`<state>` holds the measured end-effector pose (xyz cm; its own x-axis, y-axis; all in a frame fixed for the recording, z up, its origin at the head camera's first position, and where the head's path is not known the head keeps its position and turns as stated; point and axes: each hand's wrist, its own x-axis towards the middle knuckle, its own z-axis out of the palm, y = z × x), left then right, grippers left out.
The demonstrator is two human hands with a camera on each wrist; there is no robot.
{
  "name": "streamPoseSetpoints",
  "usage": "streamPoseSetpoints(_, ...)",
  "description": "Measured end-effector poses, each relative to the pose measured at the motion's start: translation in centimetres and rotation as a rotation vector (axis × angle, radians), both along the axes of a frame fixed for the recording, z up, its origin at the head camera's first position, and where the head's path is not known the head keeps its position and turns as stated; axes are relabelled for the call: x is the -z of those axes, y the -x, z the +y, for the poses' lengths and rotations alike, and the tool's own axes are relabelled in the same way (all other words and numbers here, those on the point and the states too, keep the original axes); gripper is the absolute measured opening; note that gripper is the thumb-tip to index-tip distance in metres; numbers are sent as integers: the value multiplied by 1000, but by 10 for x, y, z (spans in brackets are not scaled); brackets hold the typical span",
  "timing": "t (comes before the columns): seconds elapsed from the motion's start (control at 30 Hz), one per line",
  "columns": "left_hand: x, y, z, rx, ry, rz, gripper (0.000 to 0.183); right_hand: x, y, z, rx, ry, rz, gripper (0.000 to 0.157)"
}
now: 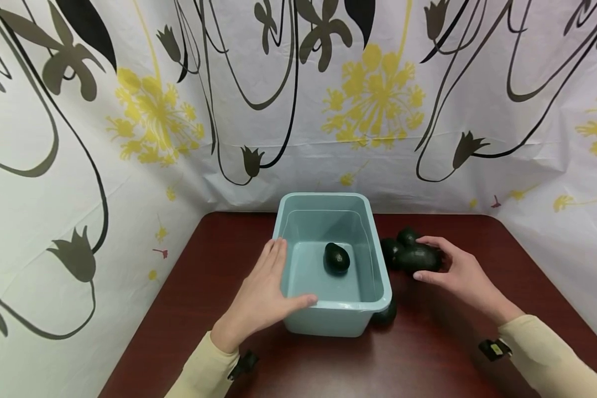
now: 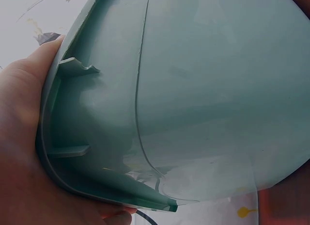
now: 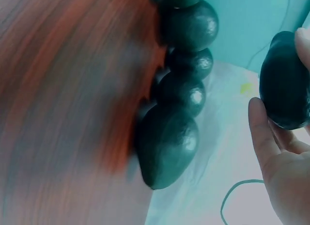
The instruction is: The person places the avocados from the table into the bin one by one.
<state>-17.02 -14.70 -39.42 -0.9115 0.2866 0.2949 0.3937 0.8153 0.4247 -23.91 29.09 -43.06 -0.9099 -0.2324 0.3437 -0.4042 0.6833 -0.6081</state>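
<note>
Slippage is looking like the likeliest trouble: the right hand (image 1: 462,271) is clamping a dark avocado (image 1: 417,258) between thumb and fingers, just right of the pale blue bin (image 1: 323,321), and the smooth, shiny skin is probably giving little bite, so a loose pinch could be letting the fruit drop and roll over the table (image 1: 179,309). Crowding is adding a second risk, since a row of avocados (image 3: 167,147) is lying close along that side, touching or nearly so, and a nudge from knuckles or fruit could be setting several rolling. The left hand (image 1: 261,298) is resting on the rim at the near left corner, fingers straight and thumb spread apart from them, gripping no fruit; uneven pressing there could be tilting or sliding the bin. Inside, a lone avocado (image 1: 336,258) is lying on the floor, well apart from the walls. The bin's right wall is standing between it and the held fruit. Another avocado (image 1: 386,314) is sitting by the near right corner, partly hidden. Behind everything, a flower-patterned sheet (image 1: 298,179) is hanging beyond the table's far edge.
</note>
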Motion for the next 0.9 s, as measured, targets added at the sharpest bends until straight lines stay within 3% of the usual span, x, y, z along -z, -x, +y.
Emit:
streamPoseSetpoints(0.27,2,0,0,-3,-16,17,123,-13,-1,-10,-12,44,43,72)
streamPoseSetpoints(0.47,1,0,0,-1,-7,13,124,-38,-15,-27,-31,90,61,72)
streamPoseSetpoints(0.63,1,0,0,-2,-7,6,125,-54,-21,-38,-43,121,50,70)
streamPoseSetpoints(0.9,1,1,-1,2,-9,14,125,-65,-22,-47,-77,165,5,70)
